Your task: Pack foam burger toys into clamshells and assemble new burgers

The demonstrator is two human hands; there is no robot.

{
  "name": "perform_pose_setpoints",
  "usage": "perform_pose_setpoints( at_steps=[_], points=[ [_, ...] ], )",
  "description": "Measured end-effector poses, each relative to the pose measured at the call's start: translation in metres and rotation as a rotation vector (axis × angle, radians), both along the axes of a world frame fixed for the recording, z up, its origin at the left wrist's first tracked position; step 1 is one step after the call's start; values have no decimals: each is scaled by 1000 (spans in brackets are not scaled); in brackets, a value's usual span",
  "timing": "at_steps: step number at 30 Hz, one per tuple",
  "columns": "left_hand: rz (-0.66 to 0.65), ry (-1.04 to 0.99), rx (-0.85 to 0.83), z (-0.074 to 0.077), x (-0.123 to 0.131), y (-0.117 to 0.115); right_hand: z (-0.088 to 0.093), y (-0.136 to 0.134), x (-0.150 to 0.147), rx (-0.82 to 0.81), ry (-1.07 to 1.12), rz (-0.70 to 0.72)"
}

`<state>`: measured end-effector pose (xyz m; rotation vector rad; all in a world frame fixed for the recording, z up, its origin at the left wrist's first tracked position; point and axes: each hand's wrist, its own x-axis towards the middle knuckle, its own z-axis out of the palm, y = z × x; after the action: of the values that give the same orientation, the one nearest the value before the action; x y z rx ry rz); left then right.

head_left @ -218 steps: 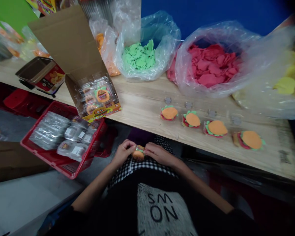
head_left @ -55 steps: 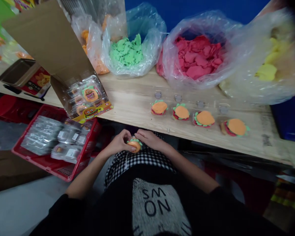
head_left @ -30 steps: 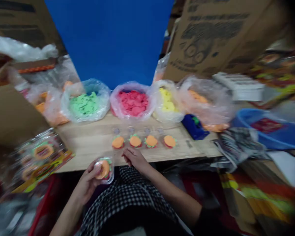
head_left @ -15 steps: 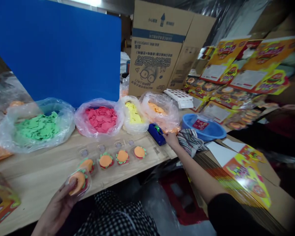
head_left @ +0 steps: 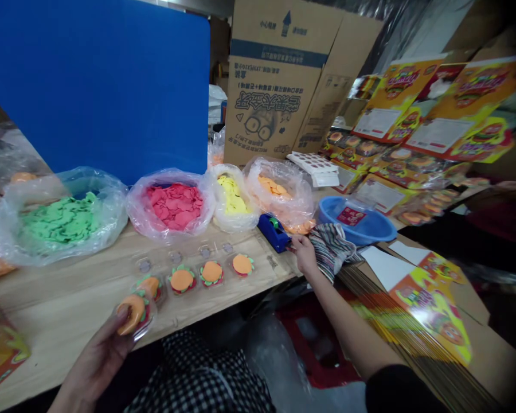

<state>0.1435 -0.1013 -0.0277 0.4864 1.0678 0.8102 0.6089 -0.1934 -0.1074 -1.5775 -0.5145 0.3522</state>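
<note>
My left hand [head_left: 98, 357] holds a clear plastic case with a toy burger [head_left: 133, 315] in it, at the front edge of the wooden table [head_left: 60, 321]. A row of open cases with toy burgers [head_left: 196, 275] lies on the table just beyond it. My right hand [head_left: 303, 252] reaches far right, fingers pinched at the end of a blue tape dispenser [head_left: 274, 232], beside a striped cloth [head_left: 332, 249].
Plastic bags of green [head_left: 60, 217], red [head_left: 174, 203], yellow [head_left: 232, 195] and orange [head_left: 279, 188] pieces line the back. A blue basin [head_left: 356, 221], a large cardboard box [head_left: 275, 86], printed cards [head_left: 430, 298] and packed display boxes [head_left: 413, 172] stand to the right.
My hands came apart from my lap: the left lifted the closed burger case to the table edge, the right swung out to the tape dispenser. My view turned up and right.
</note>
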Motion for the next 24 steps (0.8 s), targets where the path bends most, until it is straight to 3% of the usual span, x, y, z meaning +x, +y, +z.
perform_pose_setpoints(
  at_steps=[5,12,14,17,18,21,24],
  points=[
    [16,-88,34,4,8,2,-16,-5,-8,131,148,-91],
    [134,-207,131,-2,3,0,-20,-27,-17,166,330,-41],
    [185,-213,138,-5,0,2,-15,-25,-33,127,329,-45],
    [226,-232,155,-7,0,2,11,-12,-95,156,244,61],
    [231,-239,163,-6,2,1,25,-6,-124,163,232,156],
    [254,-251,197,-3,7,-1,66,15,-218,111,206,589],
    [267,-270,253,3,7,-7,87,34,-296,167,209,907]
  ],
)
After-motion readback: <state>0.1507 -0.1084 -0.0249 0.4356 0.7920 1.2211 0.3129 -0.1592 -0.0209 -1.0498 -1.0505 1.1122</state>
